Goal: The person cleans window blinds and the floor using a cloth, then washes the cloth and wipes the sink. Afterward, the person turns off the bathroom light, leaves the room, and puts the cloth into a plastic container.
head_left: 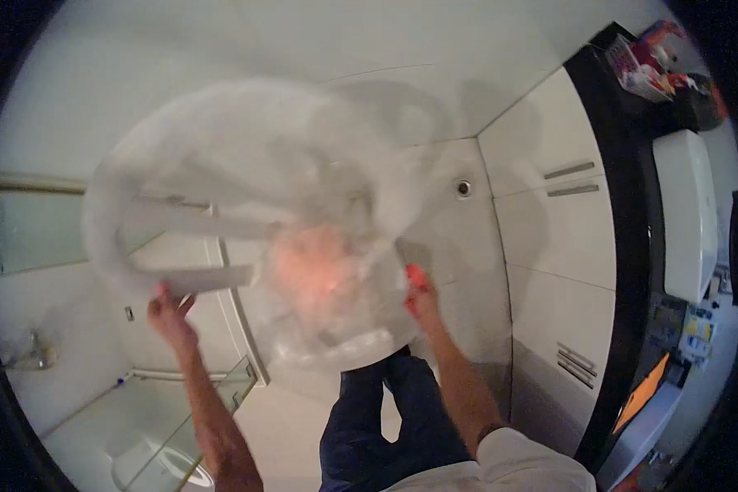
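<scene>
A large translucent white plastic bag [246, 107], smeared by motion, billows in front of me at the middle of the head view. A blurred pink-orange patch [313, 266] shows at its centre; I cannot make out what it is. My left hand [172, 316] is closed on the bag's lower left edge, fingers pinched. On the opposite side, my right hand [421, 299] is closed at the right edge, with reddish light on its fingers. Part of the floor behind is hidden by the bag.
Right of me runs a white cabinet [553, 238] under a black counter [611, 180] with a white basin [685, 213]. A basket [638, 70] stands at the counter's far end. A floor drain [464, 189] lies ahead. To the left are glass panels [242, 381] and a toilet [172, 463].
</scene>
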The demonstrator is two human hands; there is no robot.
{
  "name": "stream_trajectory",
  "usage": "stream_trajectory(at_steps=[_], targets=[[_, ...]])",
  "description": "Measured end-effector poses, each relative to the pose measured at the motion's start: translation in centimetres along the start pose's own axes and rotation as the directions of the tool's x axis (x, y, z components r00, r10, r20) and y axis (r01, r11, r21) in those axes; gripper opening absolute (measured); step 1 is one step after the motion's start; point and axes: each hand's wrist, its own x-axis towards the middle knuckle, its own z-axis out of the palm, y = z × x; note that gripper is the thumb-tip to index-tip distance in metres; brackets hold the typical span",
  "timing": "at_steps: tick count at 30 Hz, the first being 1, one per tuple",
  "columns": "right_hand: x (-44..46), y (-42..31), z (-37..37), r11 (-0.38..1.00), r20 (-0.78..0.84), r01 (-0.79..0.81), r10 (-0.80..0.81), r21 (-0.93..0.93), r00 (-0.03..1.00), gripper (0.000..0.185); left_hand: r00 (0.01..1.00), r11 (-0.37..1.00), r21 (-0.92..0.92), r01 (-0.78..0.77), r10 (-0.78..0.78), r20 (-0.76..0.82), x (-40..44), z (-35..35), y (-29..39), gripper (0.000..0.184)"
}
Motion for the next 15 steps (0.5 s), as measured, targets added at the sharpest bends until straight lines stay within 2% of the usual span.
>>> stream_trajectory(at_steps=[1,3,5,6,8,12,14,15], targets=[[0.2,2.5,-0.1,0.986,0.055,-0.049,0.058,-0.162,0.997,0.023,1.000,1.000,0.001,0.008,-0.008,-0.021,0.3,-1.9,0.9,0.033],[-2.7,3.5,4.2,0.989,0.048,-0.124,0.128,-0.078,0.991,0.021,0.998,0.999,0.028,0.015,-0.014,-0.062,1.5,-5.8,1.8,0.038],[-3.9,6.7,7.1,0.995,0.046,-0.039,0.043,-0.096,0.998,0.019,0.997,0.998,0.056,0.021,-0.016,-0.080,3.4,-9.6,2.1,0.040],[-4.2,7.5,8.7,0.995,0.042,-0.045,0.049,-0.094,0.998,0.019,0.997,0.997,0.081,0.012,-0.006,-0.075,4.3,-11.1,2.1,0.042],[-5.2,9.3,11.0,0.998,0.149,-0.043,0.037,0.035,0.988,0.019,0.998,0.993,0.114,0.015,-0.008,-0.062,6.0,-12.5,2.5,0.043],[-5.0,13.0,13.7,0.998,0.153,-0.060,0.057,0.013,0.987,0.019,0.994,0.991,0.100,0.090,-0.084,-0.068,8.7,-14.6,1.8,0.046],[-4.8,13.2,14.7,0.981,0.154,-0.188,0.178,0.054,0.972,0.020,0.996,0.993,0.074,0.089,-0.090,0.004,10.3,-15.6,0.5,0.050],[-4.8,13.3,15.1,0.992,0.187,-0.112,0.098,0.064,0.977,0.024,0.995,0.992,0.075,0.099,-0.099,0.002,11.1,-16.2,0.1,0.050]])
